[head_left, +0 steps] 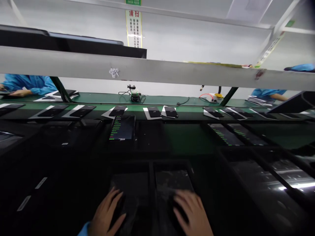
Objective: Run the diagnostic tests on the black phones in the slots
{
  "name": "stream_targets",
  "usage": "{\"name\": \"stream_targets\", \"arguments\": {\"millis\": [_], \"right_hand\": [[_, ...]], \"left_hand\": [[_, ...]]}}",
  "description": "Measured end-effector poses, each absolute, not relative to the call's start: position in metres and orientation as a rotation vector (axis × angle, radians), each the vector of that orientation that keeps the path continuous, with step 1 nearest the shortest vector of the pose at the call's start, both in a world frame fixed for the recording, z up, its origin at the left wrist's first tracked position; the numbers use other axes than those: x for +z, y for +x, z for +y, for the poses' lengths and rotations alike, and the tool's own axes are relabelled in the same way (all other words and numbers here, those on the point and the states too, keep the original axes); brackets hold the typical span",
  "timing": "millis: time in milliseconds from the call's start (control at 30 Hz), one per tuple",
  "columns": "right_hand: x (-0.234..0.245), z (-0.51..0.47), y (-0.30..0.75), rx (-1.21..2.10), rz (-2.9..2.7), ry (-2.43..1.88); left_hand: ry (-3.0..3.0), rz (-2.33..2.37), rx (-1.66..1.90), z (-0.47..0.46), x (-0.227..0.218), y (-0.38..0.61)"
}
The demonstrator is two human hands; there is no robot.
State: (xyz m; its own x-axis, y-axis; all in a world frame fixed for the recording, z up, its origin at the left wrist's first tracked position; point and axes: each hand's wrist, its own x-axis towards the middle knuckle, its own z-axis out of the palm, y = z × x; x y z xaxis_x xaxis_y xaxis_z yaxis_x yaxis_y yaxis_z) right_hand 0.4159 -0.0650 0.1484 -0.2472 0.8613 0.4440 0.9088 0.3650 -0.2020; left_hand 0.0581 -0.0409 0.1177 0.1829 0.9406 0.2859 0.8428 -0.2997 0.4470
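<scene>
My left hand lies at the bottom centre with its fingers stretched over a dark flat panel in a black tray slot. My right hand rests beside it, fingers spread over the neighbouring dark panel. Both hands seem to press flat on the panels rather than grip them. The area is very dim, so the panels' edges are hard to make out. A phone-like device with green lines on its screen stands tilted further back.
A green conveyor belt carries several black devices on white sheets, such as one device. A grey shelf beam crosses overhead. People in blue sleeves work at far left and far right. Shiny black trays lie at right.
</scene>
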Motion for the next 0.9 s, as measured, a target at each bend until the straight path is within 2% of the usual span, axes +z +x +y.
{"name": "stream_targets", "arguments": {"millis": [33, 133, 267, 400, 600, 733, 833, 900], "right_hand": [[0.150, -0.048, 0.419, -0.112, -2.025, -1.770], [0.147, 0.000, 0.430, -0.093, -1.845, -1.974], [0.131, 0.027, 0.435, -0.006, -1.699, -2.071], [0.126, 0.026, 0.432, 0.130, -1.525, -2.103], [0.135, 0.032, 0.449, 0.476, -1.307, -1.980], [0.171, 0.012, 0.447, 0.777, -1.314, -1.737], [0.209, -0.021, 0.436, 1.093, -1.341, -1.496], [0.226, -0.040, 0.431, 1.205, -1.255, -1.412]], "left_hand": [[2.337, 1.785, 0.762, -0.033, 0.118, 0.071], [2.314, 1.997, 0.619, 0.003, 0.119, 0.099], [2.079, 2.287, 0.554, 0.038, 0.127, 0.107], [1.940, 2.293, 0.585, 0.041, 0.135, 0.105], [1.637, 2.091, 0.908, 0.035, 0.157, 0.084], [1.297, 1.777, 1.160, 0.014, 0.182, 0.079], [0.929, 1.546, 1.151, -0.015, 0.185, 0.076], [0.823, 1.567, 1.074, -0.031, 0.177, 0.070]]}}
